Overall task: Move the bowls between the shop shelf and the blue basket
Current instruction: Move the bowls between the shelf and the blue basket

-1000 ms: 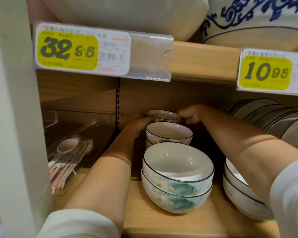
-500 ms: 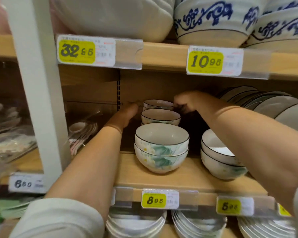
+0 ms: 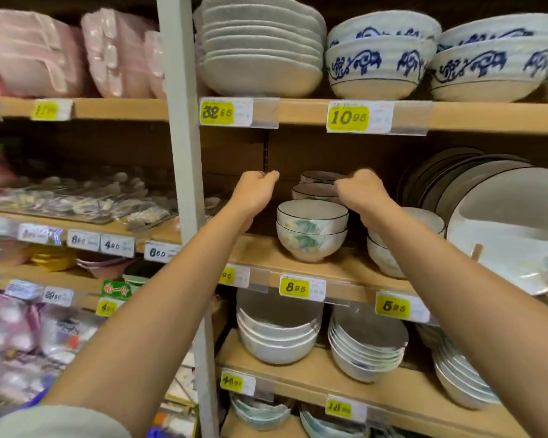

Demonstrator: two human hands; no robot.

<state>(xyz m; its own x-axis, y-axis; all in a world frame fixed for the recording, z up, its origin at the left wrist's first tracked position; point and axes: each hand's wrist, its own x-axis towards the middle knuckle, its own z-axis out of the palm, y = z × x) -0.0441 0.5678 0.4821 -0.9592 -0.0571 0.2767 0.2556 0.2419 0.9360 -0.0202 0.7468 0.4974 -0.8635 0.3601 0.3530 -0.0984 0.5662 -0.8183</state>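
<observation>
left fingers (image 3: pixel 261 178): curled into the palm, thumb tip forward; nothing in them.
right fingers (image 3: pixel 342 184): curled downward at the rim of the middle bowl (image 3: pixel 314 191); whether they pinch it or are only near it cannot be told.
left hand (image 3: pixel 255 194): raised inside the bay, left of the bowl row and apart from it.
right hand (image 3: pixel 359 192): above the row's right side.
front bowls (image 3: pixel 312 229): two floral bowls, nested, upright, untouched.
rear bowl (image 3: pixel 320 177): behind the middle bowl.
shelf (image 3: pixel 263 251): wooden, carries all three.
plates (image 3: pixel 487 216): leaning on edge, to the right.
blue basket (image 3: pixel 34 404): only a blurred blue sliver at the lower left; contents unseen.
progress: every bowl in view sits on the shelf and none is being carried; probably between transfers, with the total moved unknowable.
</observation>
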